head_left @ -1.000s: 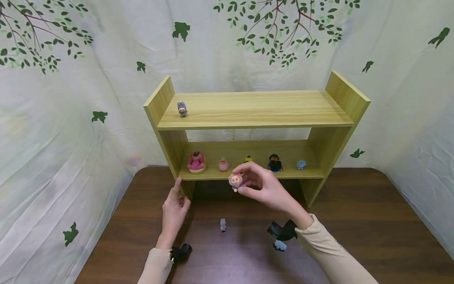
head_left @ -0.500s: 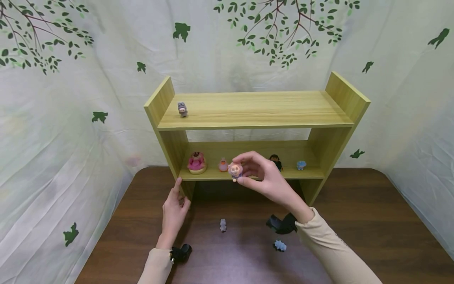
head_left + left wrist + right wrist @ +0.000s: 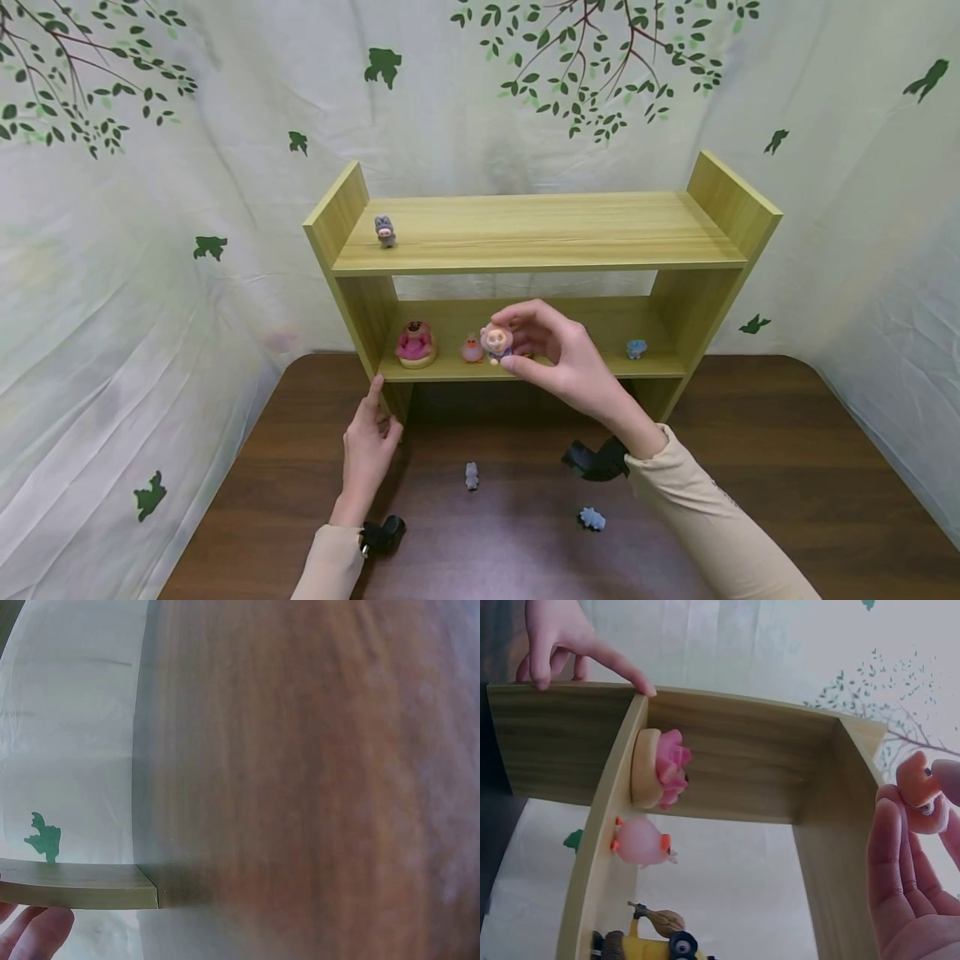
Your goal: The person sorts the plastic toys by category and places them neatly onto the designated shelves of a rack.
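My right hand (image 3: pixel 562 358) pinches a small pink pig figurine (image 3: pixel 497 340) between thumb and fingertips, its face towards me. It is held upright before the lower board of a light wooden shelf unit (image 3: pixel 525 237). Just left of it on that board stand a pink duck figurine (image 3: pixel 472 349) and a pink bear figurine (image 3: pixel 416 344). My left hand (image 3: pixel 367 442) grips the unit's left side panel (image 3: pixel 82 896), index finger stretched to the lower board's corner. The right wrist view shows the duck and a yellow goggled figurine (image 3: pixel 645 949), which the right hand hides in the head view.
A grey rabbit-like figurine (image 3: pixel 385 231) stands on the upper board's left end. A small blue figurine (image 3: pixel 636 348) stands at the lower board's right. On the dark wooden table (image 3: pixel 787 467) lie a grey figurine (image 3: pixel 471 476) and a light blue one (image 3: pixel 592 518).
My right hand has risen with the pig figurine from the lower board's front edge, now covering the yellow and dark-haired figurines in the head view. The left hand has stayed in place.
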The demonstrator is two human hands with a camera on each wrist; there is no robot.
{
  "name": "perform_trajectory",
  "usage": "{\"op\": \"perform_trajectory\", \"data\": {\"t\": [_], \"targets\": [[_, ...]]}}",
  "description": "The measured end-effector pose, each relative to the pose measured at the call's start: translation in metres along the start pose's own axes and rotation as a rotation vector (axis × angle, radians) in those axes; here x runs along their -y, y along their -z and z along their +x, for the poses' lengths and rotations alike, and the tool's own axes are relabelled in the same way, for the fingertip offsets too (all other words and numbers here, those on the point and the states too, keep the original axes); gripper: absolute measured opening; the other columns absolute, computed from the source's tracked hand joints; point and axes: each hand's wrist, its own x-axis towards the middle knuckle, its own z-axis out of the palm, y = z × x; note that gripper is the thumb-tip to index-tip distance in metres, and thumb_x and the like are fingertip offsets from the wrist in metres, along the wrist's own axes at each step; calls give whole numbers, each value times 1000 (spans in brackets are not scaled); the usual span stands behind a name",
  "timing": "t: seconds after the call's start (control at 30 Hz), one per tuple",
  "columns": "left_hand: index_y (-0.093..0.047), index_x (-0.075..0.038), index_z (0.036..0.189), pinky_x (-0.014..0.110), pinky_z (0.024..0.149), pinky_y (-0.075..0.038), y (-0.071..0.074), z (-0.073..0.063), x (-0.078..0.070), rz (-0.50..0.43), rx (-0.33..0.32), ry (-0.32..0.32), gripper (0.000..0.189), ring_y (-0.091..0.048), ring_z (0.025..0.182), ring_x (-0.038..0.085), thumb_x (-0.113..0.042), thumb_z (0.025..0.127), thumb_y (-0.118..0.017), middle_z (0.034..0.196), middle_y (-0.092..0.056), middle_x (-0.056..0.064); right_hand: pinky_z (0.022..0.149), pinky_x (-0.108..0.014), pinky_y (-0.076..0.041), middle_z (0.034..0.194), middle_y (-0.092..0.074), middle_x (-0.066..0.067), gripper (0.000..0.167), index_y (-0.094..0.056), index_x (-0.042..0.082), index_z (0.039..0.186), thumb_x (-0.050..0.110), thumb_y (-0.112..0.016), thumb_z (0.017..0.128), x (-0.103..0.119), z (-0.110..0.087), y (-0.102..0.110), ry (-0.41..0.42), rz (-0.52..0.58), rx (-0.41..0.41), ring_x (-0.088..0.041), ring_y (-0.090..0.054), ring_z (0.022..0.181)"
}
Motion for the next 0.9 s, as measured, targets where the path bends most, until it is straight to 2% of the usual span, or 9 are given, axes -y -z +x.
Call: {"op": "perform_trajectory", "data": {"t": [0.67, 0.9], "targets": [[-30, -25, 149, 46, 58, -53, 1, 0, -1, -20, 11, 19, 87, -64, 74, 31, 15, 78, -60, 97, -55, 18, 80, -36, -51, 111, -60, -13, 40, -55, -5, 119, -11, -66, 81, 13, 19, 4, 79, 12, -12, -26, -61, 91], [-29, -25, 149, 43, 57, -52, 1, 1, -2, -5, 12, 16, 87, -64, 74, 30, 14, 78, -60, 96, -54, 17, 79, -36, -51, 112, -61, -12, 40, -55, -4, 119, -10, -66, 81, 18, 27, 5, 89, 2, -18, -26, -61, 91]]}}
